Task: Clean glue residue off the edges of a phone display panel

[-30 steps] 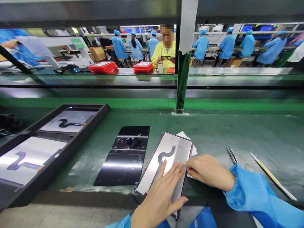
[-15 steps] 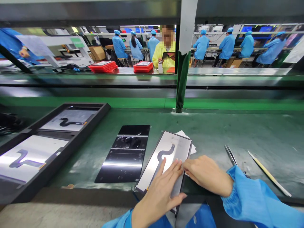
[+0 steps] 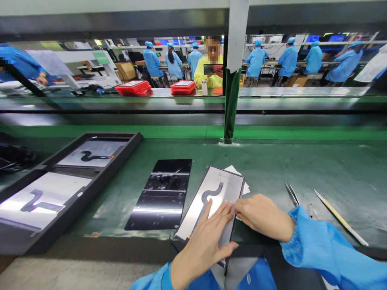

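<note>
Across at twelve o'clock, co-worker in yellow (image 3: 214, 82) has swung a dark rectangular panel (image 3: 210, 69) from near edge-on to upright. Silver-backed, black-edged rectangular panel with curved dark ribbon (image 3: 226, 189) lies slanted at the green bench's near edge, six o'clock. Left hand (image 3: 208, 241) spread flat over it; right hand (image 3: 261, 215) bunched at its three o'clock edge, cannot tell if pinching anything. Glossy black rectangular sheet (image 3: 161, 197) at nine; slim metal tweezers (image 3: 292, 194) at three.
</note>
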Demonstrator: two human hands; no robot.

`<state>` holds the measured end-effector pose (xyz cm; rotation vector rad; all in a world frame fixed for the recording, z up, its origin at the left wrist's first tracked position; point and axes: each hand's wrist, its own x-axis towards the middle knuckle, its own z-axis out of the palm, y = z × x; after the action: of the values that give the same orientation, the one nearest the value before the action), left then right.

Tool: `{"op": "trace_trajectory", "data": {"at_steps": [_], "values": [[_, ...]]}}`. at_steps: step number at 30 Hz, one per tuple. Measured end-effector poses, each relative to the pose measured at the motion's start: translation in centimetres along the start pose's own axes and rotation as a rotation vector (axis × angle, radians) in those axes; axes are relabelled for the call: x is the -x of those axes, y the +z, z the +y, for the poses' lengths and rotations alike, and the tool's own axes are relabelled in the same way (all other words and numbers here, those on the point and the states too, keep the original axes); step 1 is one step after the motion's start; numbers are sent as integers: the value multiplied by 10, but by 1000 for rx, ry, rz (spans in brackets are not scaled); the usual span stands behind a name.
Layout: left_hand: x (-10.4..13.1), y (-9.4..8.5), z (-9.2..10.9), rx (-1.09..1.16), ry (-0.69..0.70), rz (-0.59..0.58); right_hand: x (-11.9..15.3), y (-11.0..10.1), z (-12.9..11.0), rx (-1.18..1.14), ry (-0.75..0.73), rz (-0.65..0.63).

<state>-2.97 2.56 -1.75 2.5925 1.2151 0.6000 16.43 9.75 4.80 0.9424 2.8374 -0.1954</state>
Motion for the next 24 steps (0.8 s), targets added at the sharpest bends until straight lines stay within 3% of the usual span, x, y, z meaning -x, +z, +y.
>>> {"op": "trace_trajectory", "data": {"at_steps": [7,15,19,24], "values": [[1,1,-1,-5,7,1,0,-3,1,-48,-9,-9],[2,1,0,-2,15,9,2,-9,8,-195,118,-65],[4,5,9,-84,-16,29,12,-14,26,-244,258,2],[9,21,25,-308,-95,25,31,2,38,-442,388,132]]}}
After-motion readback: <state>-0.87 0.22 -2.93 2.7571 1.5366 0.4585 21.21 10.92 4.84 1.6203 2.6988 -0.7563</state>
